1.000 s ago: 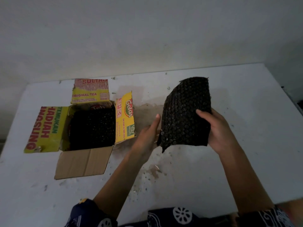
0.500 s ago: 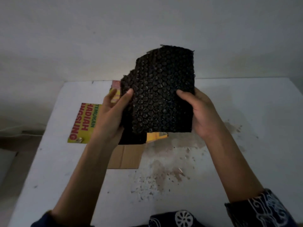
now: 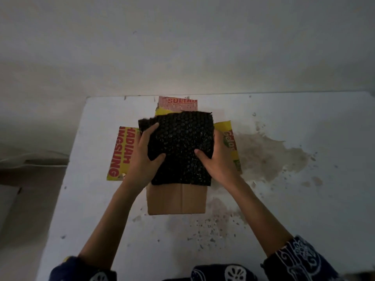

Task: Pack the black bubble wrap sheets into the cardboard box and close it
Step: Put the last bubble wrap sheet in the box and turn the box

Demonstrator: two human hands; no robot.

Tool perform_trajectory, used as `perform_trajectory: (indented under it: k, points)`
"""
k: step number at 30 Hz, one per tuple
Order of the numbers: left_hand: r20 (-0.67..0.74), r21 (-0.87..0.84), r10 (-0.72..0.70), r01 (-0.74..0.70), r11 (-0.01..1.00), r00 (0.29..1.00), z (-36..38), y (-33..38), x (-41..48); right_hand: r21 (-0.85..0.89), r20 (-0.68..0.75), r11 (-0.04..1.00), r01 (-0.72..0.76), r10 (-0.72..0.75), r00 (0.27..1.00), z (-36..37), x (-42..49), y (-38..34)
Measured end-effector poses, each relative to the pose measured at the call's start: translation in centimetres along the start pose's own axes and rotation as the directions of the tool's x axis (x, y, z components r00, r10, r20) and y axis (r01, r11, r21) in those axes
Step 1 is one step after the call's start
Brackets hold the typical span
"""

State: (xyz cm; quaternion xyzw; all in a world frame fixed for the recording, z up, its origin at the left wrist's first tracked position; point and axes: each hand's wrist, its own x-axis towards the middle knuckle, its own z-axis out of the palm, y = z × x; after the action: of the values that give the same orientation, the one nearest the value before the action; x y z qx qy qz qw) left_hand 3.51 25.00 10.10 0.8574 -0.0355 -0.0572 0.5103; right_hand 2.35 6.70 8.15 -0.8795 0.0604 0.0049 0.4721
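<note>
Both hands grip one black bubble wrap sheet (image 3: 180,147) by its sides, left hand (image 3: 145,157) at nine o'clock, right hand (image 3: 218,159) at three, directly over the open cardboard box (image 3: 176,199) on the counter (image 3: 284,199). Best lowered flat, corners tucked inside the flaps.

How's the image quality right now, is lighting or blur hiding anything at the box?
Head view: dim and dark toward the edges; the bubble wrap sheet reads near-black with faint glints, covering the cardboard box opening; both hands sharp; table edges bowed by the wide-angle lens.
</note>
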Motion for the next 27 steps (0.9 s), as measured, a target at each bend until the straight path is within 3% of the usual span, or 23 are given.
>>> perform_trajectory:
  k: [3, 6, 12, 15, 17, 20, 25, 27]
  points:
    - [0.016, -0.055, 0.090, -0.089, 0.995, 0.996, -1.0, -0.3, 0.3, 0.091, -0.045, 0.993, 0.077, -0.074, 0.996, 0.3, 0.0, -0.4]
    - [0.075, -0.074, 0.086, -0.080, 0.994, 0.993, -1.7, -0.8, 0.9, 0.135, -0.049, 0.989, 0.053, -0.047, 0.998, 0.2, 0.1, -0.2]
    - [0.231, 0.281, -0.104, 0.036, 0.959, 0.967, -0.6, -1.9, 1.6, -0.293, -0.001, 0.956, -0.033, 0.034, 0.999, 0.7, 0.4, -0.1]
    - [0.293, 0.358, -0.150, 0.037, 0.933, 0.944, -0.4, -1.6, 2.1, -0.591, -0.010, 0.805, -0.042, 0.045, 0.999, 1.4, 0.6, -0.3]
    - [0.319, 0.386, -0.187, 0.053, 0.921, 0.929, -0.4, -1.3, 2.4, -0.700, -0.030, 0.712, -0.044, 0.032, 0.999, 1.8, 0.6, -0.6]
    - [0.326, 0.443, -0.178, 0.017, 0.896, 0.929, -0.4, -1.0, 2.9, -0.717, -0.040, 0.695, -0.049, 0.029, 0.999, 1.9, 0.6, -0.9]
    - [0.343, 0.481, -0.197, 0.009, 0.876, 0.918, -1.1, -0.8, 3.6, -0.538, -0.054, 0.839, -0.079, 0.059, 0.997, 1.2, 0.4, -0.9]
    - [0.291, 0.531, -0.188, 0.006, 0.848, 0.938, -1.4, -0.5, 3.3, -0.530, -0.091, 0.841, -0.109, 0.071, 0.993, 0.8, 0.0, -1.2]
